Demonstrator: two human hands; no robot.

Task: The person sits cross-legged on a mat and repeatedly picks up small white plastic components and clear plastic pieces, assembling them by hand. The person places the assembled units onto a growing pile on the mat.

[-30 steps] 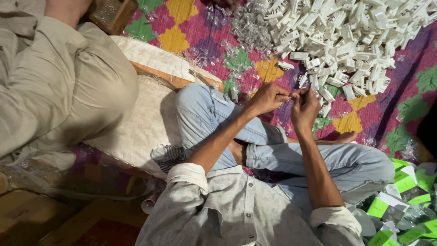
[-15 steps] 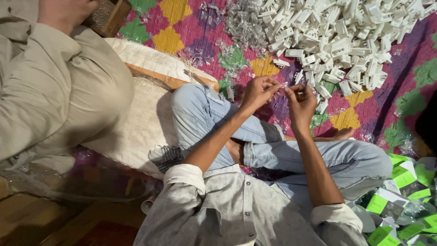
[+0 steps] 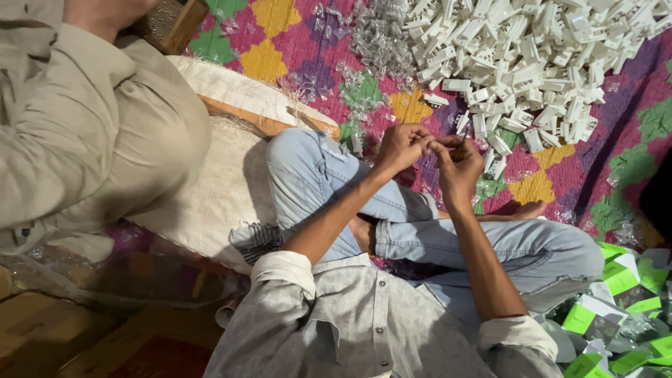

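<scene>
Head view: two hands meet over a small part

Head camera looks down on a cross-legged person in jeans (image 3: pixel 434 245); left hand (image 3: pixel 400 147) and right hand (image 3: pixel 456 162) touch at the fingertips, pinched narrow on a small piece (image 3: pixel 432 143), too hidden to tell its kind; it sits just near of the heap of white plastic parts (image 3: pixel 532 63) on the patterned mat (image 3: pixel 266 59); it looks light, stiff and easily dropped, best pinched by its edges; green-and-white boxes (image 3: pixel 623 294) lie near right.

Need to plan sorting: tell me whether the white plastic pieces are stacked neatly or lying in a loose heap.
Loose heap: the white plastic pieces lie jumbled at all angles across the patterned mat.
</scene>
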